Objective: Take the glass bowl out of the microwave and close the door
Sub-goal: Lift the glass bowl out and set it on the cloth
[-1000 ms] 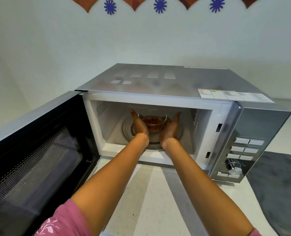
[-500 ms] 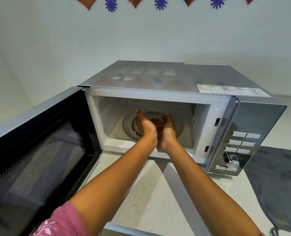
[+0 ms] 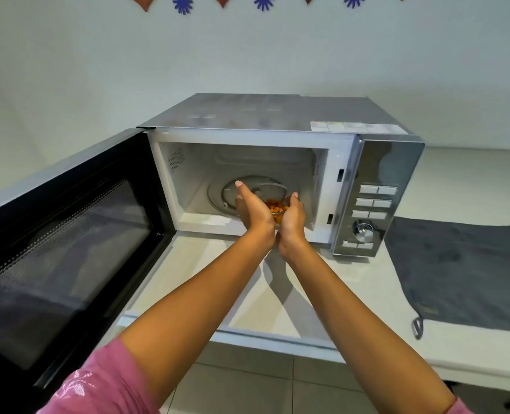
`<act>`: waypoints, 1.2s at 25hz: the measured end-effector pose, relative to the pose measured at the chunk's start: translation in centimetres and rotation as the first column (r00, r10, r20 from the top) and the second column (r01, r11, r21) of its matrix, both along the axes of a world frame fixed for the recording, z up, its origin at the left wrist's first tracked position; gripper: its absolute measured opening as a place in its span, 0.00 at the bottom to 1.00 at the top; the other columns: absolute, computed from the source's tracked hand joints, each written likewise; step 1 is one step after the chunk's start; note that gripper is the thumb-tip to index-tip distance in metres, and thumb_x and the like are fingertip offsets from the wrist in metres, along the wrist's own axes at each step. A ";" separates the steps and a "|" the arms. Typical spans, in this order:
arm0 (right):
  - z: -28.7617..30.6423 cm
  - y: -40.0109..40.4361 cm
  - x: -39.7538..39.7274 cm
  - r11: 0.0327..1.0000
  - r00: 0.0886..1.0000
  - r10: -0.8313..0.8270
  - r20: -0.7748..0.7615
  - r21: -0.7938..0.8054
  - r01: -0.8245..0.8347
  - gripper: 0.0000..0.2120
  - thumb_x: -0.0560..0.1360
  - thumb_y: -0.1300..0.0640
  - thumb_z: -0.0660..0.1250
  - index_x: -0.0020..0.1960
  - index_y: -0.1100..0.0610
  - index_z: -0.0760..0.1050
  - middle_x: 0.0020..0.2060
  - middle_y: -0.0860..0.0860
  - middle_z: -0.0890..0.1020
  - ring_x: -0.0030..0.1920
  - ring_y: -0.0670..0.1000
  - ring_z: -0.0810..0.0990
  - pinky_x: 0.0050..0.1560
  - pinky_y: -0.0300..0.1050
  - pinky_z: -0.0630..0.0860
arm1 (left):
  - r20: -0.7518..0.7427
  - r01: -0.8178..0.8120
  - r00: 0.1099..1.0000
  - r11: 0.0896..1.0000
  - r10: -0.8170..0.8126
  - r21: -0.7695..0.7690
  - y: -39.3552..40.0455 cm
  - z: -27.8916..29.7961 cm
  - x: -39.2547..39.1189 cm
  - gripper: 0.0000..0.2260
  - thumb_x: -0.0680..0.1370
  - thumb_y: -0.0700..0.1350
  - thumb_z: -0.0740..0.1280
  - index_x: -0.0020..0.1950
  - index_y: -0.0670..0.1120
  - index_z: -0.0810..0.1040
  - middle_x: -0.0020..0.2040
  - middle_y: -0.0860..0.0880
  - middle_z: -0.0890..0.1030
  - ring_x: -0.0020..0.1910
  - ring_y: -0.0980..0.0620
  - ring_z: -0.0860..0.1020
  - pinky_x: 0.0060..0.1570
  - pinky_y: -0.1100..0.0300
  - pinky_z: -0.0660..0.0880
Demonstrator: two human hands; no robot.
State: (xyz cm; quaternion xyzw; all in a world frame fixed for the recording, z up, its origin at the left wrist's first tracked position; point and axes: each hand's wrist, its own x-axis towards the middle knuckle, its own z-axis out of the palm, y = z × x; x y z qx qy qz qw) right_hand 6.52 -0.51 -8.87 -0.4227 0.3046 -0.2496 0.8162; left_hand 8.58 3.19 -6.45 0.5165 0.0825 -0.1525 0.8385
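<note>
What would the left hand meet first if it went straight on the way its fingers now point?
Probably the turntable inside the microwave, then the back wall; the left hand points into the cavity, though depth is unclear.

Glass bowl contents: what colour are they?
Orange-yellow pieces fill the glass bowl, cupped between both hands, seen in the head view.
</note>
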 end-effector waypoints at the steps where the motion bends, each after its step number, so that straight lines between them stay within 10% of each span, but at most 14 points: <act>1: 0.0 0.4 -1.0 0.999 1.000 -0.028 0.009 -0.017 0.028 0.23 0.84 0.43 0.50 0.76 0.51 0.64 0.69 0.56 0.74 0.66 0.57 0.75 0.66 0.55 0.74 | 0.001 0.009 1.000 1.000 -0.009 -0.003 0.3 -0.2 -0.8 0.32 0.78 0.69 0.52 0.69 0.48 0.72 0.65 0.43 0.76 0.62 0.41 0.76 0.64 0.43 0.73; 12: -1.7 2.2 -12.3 0.980 0.980 -0.196 0.023 0.048 0.195 0.21 0.84 0.45 0.51 0.72 0.51 0.68 0.65 0.58 0.78 0.64 0.59 0.78 0.68 0.59 0.73 | -0.040 0.137 0.989 0.987 -0.141 -0.081 1.9 -0.9 -12.5 0.29 0.81 0.65 0.53 0.72 0.47 0.70 0.64 0.47 0.74 0.59 0.44 0.76 0.59 0.48 0.74; 18: -0.9 0.4 -18.3 0.939 0.938 -0.340 -0.060 -0.079 0.335 0.21 0.84 0.45 0.48 0.73 0.51 0.67 0.66 0.55 0.76 0.63 0.57 0.77 0.66 0.55 0.74 | -0.078 0.259 0.959 0.952 -0.274 -0.162 0.4 -0.9 -18.1 0.18 0.82 0.58 0.53 0.58 0.47 0.75 0.44 0.48 0.79 0.38 0.53 0.80 0.28 0.61 0.76; 24: -0.6 -2.8 -22.6 0.889 0.886 -0.456 -0.088 -0.092 0.449 0.22 0.85 0.45 0.47 0.74 0.53 0.65 0.63 0.55 0.76 0.58 0.53 0.77 0.48 0.43 0.75 | -0.076 0.424 0.890 0.877 -0.450 -0.225 -3.0 -0.8 -22.0 0.26 0.80 0.63 0.56 0.67 0.45 0.75 0.59 0.40 0.80 0.56 0.42 0.80 0.59 0.48 0.76; 30: -1.0 -6.8 -25.9 0.835 0.833 -0.548 -0.068 -0.087 0.543 0.22 0.84 0.44 0.48 0.74 0.51 0.65 0.65 0.55 0.76 0.63 0.56 0.77 0.61 0.54 0.77 | -0.075 0.507 0.850 0.849 -0.521 -0.147 -7.0 -1.2 -24.4 0.22 0.82 0.61 0.53 0.58 0.46 0.75 0.40 0.49 0.83 0.36 0.52 0.83 0.29 0.61 0.76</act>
